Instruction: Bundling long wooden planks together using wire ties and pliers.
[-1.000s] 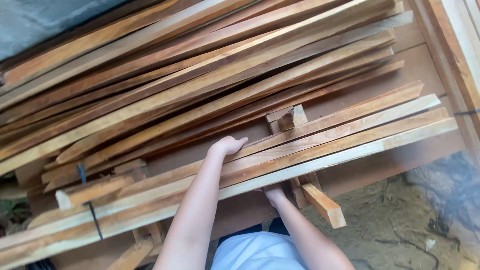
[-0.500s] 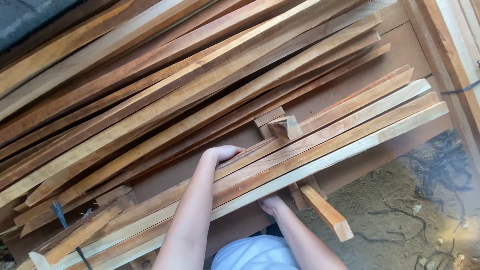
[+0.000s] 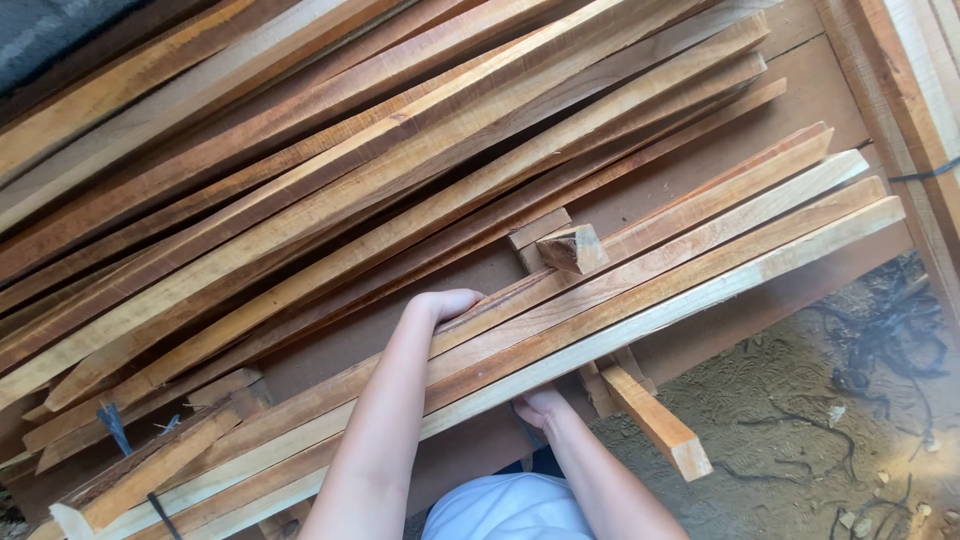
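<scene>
Between both hands' grip, left hand [image 3: 446, 303] and right hand [image 3: 538, 405], lie wooden slats [image 3: 640, 285].

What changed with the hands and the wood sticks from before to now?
Not much. The view slid a little, so the row of long wood strips sits higher in the picture now. The left hand stays curled over the far edge of the strips, and the right hand stays under the near edge. Nothing was picked up or let go. The big pile of planks behind looks the same.
</scene>
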